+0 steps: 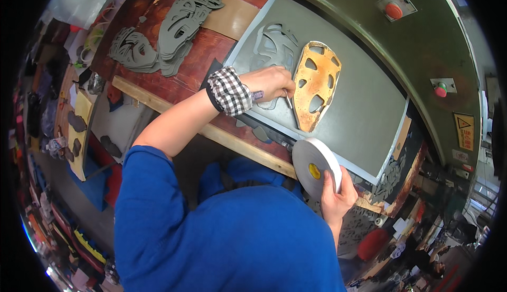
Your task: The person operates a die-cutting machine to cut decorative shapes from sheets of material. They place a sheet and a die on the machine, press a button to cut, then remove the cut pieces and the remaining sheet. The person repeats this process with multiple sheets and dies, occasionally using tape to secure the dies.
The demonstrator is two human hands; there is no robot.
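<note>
My right hand [338,194] grips a wide, flat roll of grey tape [305,163] by its lower right side; the roll has a white rim and a yellow core. My left hand [274,83] reaches over the board with fingers pinched together at the left edge of a yellow-brown sole-shaped plate [304,98] with several cutouts. Something thin and pale shows below those fingertips, too small to name. Under and beyond the left hand lies a grey cut sheet piece [274,43] of similar outline, partly hidden by the hand.
The plate lies on a grey board [364,112] with pale edges. Stacked grey cutout pieces [182,25] sit on the red-brown table [150,6] at far left. A wooden rail [240,152] runs along the near edge. Red buttons [393,10] are on the green machine [422,43] at right.
</note>
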